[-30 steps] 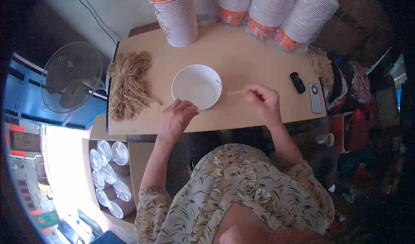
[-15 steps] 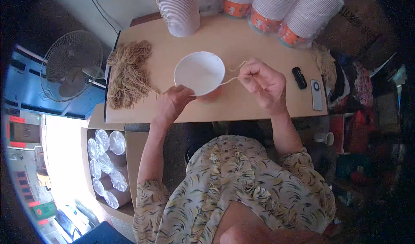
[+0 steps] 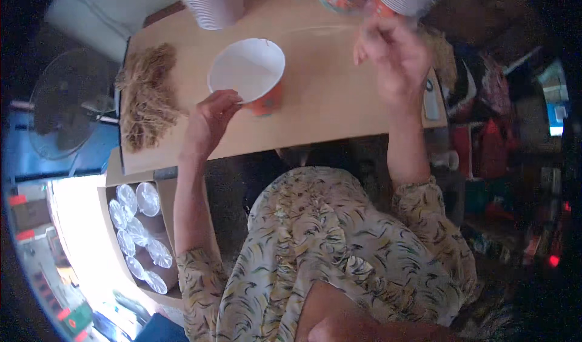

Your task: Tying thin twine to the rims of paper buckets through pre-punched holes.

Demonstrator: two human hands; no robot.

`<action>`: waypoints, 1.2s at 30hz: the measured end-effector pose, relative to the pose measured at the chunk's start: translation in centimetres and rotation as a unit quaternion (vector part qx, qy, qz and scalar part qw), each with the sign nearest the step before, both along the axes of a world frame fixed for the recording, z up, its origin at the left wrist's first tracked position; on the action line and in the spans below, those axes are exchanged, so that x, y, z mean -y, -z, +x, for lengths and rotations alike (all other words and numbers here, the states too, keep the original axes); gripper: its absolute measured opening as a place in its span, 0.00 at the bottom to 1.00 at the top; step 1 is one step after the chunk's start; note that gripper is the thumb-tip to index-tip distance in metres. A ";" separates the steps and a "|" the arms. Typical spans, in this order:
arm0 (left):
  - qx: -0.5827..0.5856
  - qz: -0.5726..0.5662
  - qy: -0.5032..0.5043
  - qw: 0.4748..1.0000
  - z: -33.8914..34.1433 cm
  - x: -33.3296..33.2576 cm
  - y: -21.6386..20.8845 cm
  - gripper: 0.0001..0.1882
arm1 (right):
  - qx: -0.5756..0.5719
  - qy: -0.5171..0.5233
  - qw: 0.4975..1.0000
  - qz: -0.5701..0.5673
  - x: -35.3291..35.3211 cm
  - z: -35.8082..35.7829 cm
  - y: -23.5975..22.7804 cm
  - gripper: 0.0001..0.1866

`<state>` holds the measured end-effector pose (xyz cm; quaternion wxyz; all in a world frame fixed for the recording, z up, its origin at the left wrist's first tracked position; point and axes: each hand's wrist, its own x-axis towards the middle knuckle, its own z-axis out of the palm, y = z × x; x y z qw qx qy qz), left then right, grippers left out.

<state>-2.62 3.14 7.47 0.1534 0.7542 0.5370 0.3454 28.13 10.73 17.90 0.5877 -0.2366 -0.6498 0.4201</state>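
A paper tub (image 3: pixel 248 69), white inside and orange with a pattern outside, stands tilted on the table with its mouth toward me. My left hand (image 3: pixel 212 114) is closed on its near left rim, thumb and fingers pinching the edge. Up and to the right, my right hand (image 3: pixel 400 60) is raised over the table and smeared by motion. Its fingers look curled together, and a faint pale string (image 3: pixel 324 27) runs toward them from the tub's side. To the left of the tub lies a bundle of brown strings (image 3: pixel 148 93).
Tall stacks of white-rimmed paper tubs (image 3: pixel 212 2) line the table's (image 3: pixel 327 108) back. A phone (image 3: pixel 431 102) lies at the right edge, by a pale fibre bundle (image 3: pixel 439 54). An open carton (image 3: pixel 167 233) with film-wrapped tubs stands lower left, near a fan (image 3: pixel 70 102).
My right hand has moved up and to the right, away from the tub. My left hand keeps hold of the rim. The whole view has shifted, with the table sitting higher and further left.
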 end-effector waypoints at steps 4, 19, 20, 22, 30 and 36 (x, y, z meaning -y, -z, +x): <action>-0.122 -0.034 -0.032 0.991 1.7 0.4 0.8 0.09 | 0.075 0.034 0.992 0.097 -0.3 2.1 -2.0 0.10; 0.007 0.003 -0.040 0.999 4.2 3.4 2.3 0.07 | 0.018 -0.102 0.989 0.106 2.2 2.8 0.1 0.10; 0.006 0.003 -0.043 0.999 3.7 3.4 2.4 0.07 | 0.035 -0.088 0.995 0.013 3.0 3.2 0.1 0.10; -0.034 0.027 -0.037 0.998 2.0 3.2 2.9 0.11 | 0.049 -0.082 0.992 -0.076 3.3 3.4 0.6 0.10; 0.012 0.004 -0.006 1.000 0.7 3.0 4.1 0.06 | 0.205 0.066 0.977 0.003 5.5 2.4 3.0 0.11; 0.046 0.013 -0.029 0.998 3.5 4.9 4.8 0.06 | 0.291 -0.013 0.957 0.000 8.0 0.9 4.2 0.05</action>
